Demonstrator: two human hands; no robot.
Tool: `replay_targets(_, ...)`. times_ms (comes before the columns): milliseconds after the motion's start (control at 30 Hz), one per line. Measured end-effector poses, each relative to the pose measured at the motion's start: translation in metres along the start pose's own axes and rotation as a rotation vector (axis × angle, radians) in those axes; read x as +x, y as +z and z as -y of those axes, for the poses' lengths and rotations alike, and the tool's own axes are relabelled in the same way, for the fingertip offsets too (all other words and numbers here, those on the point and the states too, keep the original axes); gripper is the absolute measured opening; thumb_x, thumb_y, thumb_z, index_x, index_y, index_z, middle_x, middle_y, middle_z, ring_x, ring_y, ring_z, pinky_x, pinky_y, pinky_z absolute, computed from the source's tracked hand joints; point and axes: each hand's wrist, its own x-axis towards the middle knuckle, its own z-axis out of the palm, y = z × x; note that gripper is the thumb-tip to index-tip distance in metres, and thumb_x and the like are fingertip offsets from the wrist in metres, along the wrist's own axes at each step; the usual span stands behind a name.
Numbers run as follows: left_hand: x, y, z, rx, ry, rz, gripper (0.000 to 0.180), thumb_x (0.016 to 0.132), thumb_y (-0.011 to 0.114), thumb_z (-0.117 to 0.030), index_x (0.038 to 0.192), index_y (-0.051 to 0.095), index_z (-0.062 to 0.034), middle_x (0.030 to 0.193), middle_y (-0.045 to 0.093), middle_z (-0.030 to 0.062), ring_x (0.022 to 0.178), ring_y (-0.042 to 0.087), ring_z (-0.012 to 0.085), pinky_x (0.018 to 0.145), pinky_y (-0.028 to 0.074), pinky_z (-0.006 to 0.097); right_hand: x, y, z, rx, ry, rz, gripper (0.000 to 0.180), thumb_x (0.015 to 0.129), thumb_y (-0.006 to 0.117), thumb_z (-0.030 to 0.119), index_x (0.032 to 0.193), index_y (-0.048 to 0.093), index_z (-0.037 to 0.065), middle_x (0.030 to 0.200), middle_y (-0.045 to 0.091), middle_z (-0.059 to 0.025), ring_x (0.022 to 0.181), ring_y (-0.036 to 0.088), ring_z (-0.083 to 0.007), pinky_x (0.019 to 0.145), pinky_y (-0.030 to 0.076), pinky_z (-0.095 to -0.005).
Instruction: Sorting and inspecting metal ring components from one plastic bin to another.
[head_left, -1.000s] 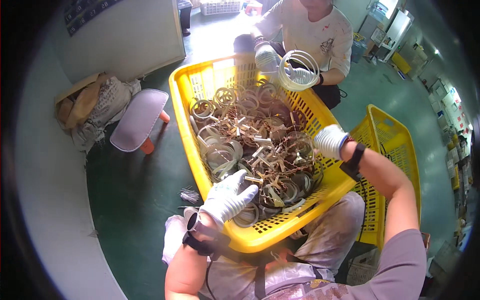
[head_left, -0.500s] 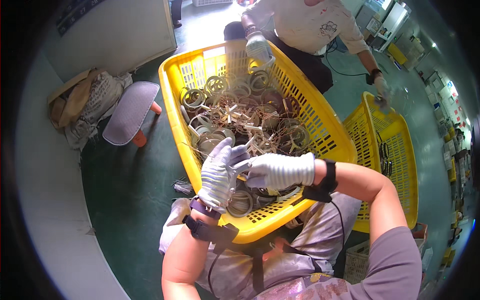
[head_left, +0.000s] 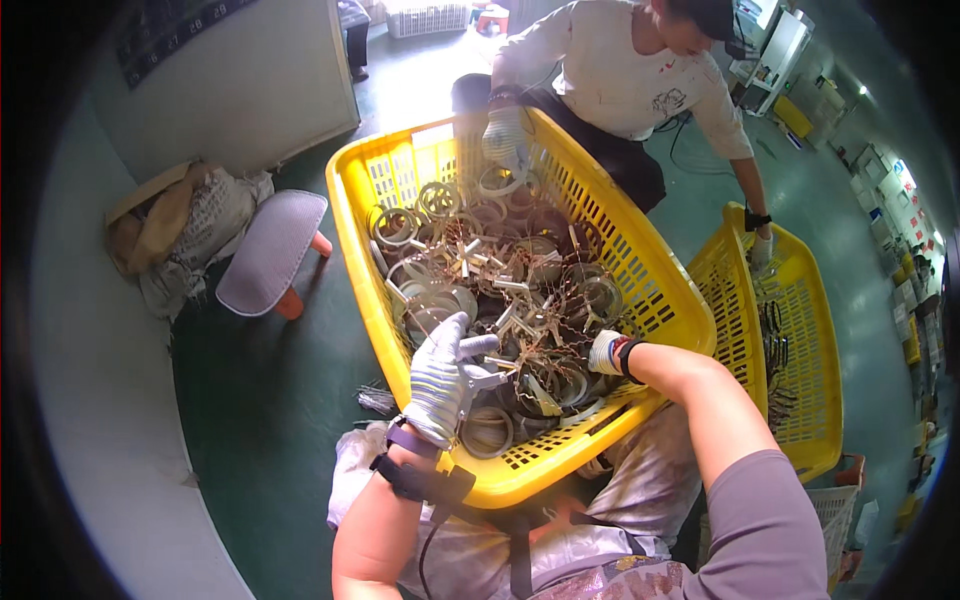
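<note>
My left hand, in a striped white glove with grey fingers, is over the near left part of a large yellow basket. Its fingers stretch apart above the coils, and I make out no held thing. My right hand, gloved too, reaches into the basket's right side; its fingers are hidden among coils and wires. Inside lie many pale cable coils with bare copper wire ends and small white connectors.
Across the basket, a co-worker's gloved hand hangs over its far end. The other hand is at a second yellow basket with dark coils. A grey stool, sacks and a wire bundle are on the left.
My right hand has left the left hand and gone right, down into the coils. The left hand has hardly moved. The co-worker's hand on the right has lowered into the second basket.
</note>
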Motion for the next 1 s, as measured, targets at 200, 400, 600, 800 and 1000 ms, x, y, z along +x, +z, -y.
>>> replay_targets(200,0.008,0.0,0.004,0.025,-0.041,-0.006,0.038,0.092,0.058,-0.031,0.12,0.051,-0.0069,0.097,0.063,0.0241,0.066,0.064,0.0282,0.058,0.058,0.04,-0.049,-0.025,-0.006,0.239,0.031,-0.305,0.021,0.086,0.059,0.019,0.104,0.071,0.018,0.09,0.07,-0.0077,0.082,0.067,-0.0294,0.067,0.052,-0.0388)
replay_targets(400,0.017,-0.019,0.022,0.035,-0.15,0.066,0.04,0.095,0.052,-0.028,0.121,0.041,0.0011,0.11,0.058,0.0245,0.076,0.065,0.0331,0.072,0.058,0.046,-0.103,-0.065,-0.014,1.292,0.169,-1.099,0.035,0.093,0.054,0.02,0.128,0.055,0.02,0.069,0.059,-0.0068,0.059,0.055,-0.0197,0.053,0.046,-0.0335)
replay_targets(600,0.022,-0.011,0.024,-0.177,-0.452,0.088,0.04,0.094,0.055,-0.03,0.124,0.045,-0.0055,0.115,0.056,0.021,0.087,0.064,0.0375,0.08,0.055,0.047,-0.137,-0.101,-0.006,2.348,-0.089,-1.358,0.051,0.094,0.055,0.016,0.14,0.037,0.005,0.082,0.057,0.0029,0.069,0.054,-0.0054,0.058,0.044,-0.0199)
replay_targets(800,0.025,0.004,0.025,0.044,-0.26,0.061,0.036,0.095,0.054,-0.023,0.124,0.049,-0.0013,0.104,0.063,0.0199,0.081,0.066,0.032,0.077,0.057,0.04,-0.116,-0.09,-0.017,1.819,0.067,-1.23,0.05,0.089,0.062,0.019,0.132,0.045,-0.001,0.101,0.062,-0.0088,0.09,0.059,-0.0151,0.078,0.05,-0.0281)
replay_targets(1000,0.037,-0.002,0.029,0.028,-0.232,0.027,0.036,0.095,0.054,-0.023,0.123,0.05,-0.0007,0.099,0.063,0.0208,0.08,0.066,0.0313,0.076,0.057,0.04,-0.175,-0.103,-0.021,2.322,-0.496,-1.228,0.058,0.089,0.062,0.012,0.141,0.037,0.003,0.097,0.061,-0.005,0.081,0.059,-0.0087,0.073,0.051,-0.0227)
